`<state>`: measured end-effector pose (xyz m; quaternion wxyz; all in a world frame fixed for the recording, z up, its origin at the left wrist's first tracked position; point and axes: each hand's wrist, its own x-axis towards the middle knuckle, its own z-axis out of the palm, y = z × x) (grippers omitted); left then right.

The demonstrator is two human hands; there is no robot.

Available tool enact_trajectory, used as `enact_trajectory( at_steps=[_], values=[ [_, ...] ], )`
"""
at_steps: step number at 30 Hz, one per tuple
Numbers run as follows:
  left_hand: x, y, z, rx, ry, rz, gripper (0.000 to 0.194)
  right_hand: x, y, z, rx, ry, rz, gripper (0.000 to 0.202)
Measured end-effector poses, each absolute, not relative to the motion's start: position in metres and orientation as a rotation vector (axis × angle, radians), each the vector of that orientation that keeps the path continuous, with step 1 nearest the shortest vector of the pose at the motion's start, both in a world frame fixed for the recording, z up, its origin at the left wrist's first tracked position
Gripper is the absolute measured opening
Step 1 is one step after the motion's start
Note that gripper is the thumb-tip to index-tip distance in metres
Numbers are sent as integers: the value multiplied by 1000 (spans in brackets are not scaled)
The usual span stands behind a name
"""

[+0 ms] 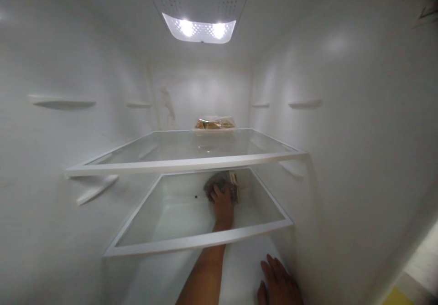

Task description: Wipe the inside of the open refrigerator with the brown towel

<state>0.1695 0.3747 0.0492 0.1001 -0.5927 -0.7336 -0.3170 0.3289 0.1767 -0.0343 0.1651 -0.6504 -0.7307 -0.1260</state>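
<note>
The dark bag, far back beneath the lower shelf, could slip if the left hand, whose closure I cannot tell, has poor purchase; the right hand, near right, has fingers outstretched.

Twin ceiling lamps glare | walls dim, soft-shadowed | slight blur

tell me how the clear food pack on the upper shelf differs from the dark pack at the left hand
The clear food pack shows golden-brown contents; the dark pack looks dark brown with a pale strip at one edge.
The clear food pack sits on the upper shelf; the dark pack is seen through the lower shelf.
Nothing touches the clear food pack from above; the left hand is on the dark pack.
Both are toward the back.
</note>
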Motion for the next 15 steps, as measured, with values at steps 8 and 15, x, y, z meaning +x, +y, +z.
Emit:
enact_trajectory(
  at_steps=[8, 15],
  values=[
    [113, 367, 67, -2013, -1931, -460, 52, 341, 179, -30, -1818, -2141, -116, 46],
    [42, 337, 82, -1874, -1989, -294, 57, 333, 173, -20, -1854, -2069, -174, 46]
  ],
)
